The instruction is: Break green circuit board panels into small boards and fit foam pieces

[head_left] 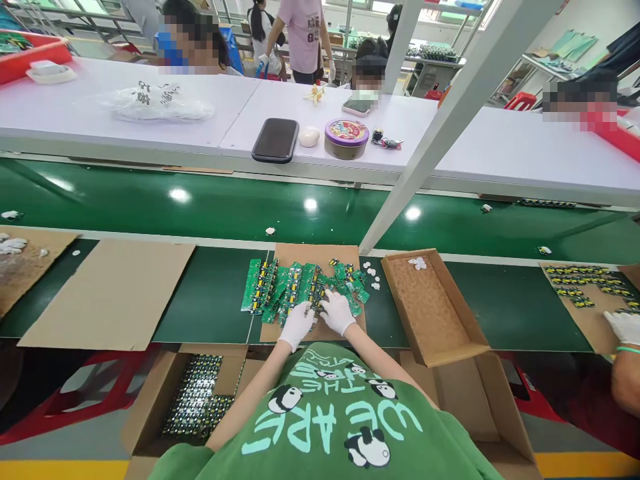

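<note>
In the head view, several green circuit board strips (260,287) with yellow and black parts are heaped on a flat cardboard sheet (300,252). My left hand (299,325), in a white glove, has its fingers curled at the near edge of the heap, closed on a circuit board. Close beside it, my right hand (337,313), also gloved, bends its fingers over the same spot and grips a circuit board too. The fingers partly hide the piece between them. Small separated boards (353,283) lie loose beyond my right hand.
White bits (373,275) lie right of the heap, beside a shallow cardboard box (430,307). An open carton of boards (193,393) stands low at left. A slanted white post (425,153) rises past the shelf, which carries a phone (276,140) and round tin (346,139). A co-worker's gloved hand (625,328) is at right.
</note>
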`<state>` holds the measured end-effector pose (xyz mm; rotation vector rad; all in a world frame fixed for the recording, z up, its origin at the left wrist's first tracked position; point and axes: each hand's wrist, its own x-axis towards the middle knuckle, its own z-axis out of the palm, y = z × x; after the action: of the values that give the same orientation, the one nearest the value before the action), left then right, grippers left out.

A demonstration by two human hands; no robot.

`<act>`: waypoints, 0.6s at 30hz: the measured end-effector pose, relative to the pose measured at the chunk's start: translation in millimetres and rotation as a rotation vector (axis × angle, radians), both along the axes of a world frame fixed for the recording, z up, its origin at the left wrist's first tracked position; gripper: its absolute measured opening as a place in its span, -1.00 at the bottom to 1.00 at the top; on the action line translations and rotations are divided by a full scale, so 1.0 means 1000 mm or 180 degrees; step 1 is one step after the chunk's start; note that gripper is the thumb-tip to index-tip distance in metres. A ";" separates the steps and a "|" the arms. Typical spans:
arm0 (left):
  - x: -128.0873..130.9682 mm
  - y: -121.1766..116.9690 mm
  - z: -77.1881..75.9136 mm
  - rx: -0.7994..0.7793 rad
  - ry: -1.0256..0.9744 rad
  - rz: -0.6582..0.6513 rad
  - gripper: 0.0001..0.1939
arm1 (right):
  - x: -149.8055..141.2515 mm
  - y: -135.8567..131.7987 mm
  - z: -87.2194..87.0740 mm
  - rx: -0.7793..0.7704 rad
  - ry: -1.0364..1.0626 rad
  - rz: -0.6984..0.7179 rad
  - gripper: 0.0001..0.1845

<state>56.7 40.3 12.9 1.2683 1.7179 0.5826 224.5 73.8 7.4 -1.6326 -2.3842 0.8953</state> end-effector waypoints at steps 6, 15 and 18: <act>0.009 -0.012 -0.016 -0.0033 -0.0179 -0.0036 -0.73 | -0.010 0.022 0.010 0.0225 -0.0570 0.0105 -0.53; 0.001 -0.019 -0.019 -0.0117 -0.0520 0.0188 -0.82 | -0.036 0.043 -0.004 -0.0105 -0.0550 -0.0167 -0.64; 0.001 -0.018 -0.018 -0.0198 -0.0743 0.0356 -0.83 | -0.026 0.045 -0.005 -0.0262 -0.0227 -0.0635 -0.73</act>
<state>57.2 22.2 -5.1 1.0228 1.6053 0.7085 199.0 118.6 2.3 -1.9229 -2.2041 0.9236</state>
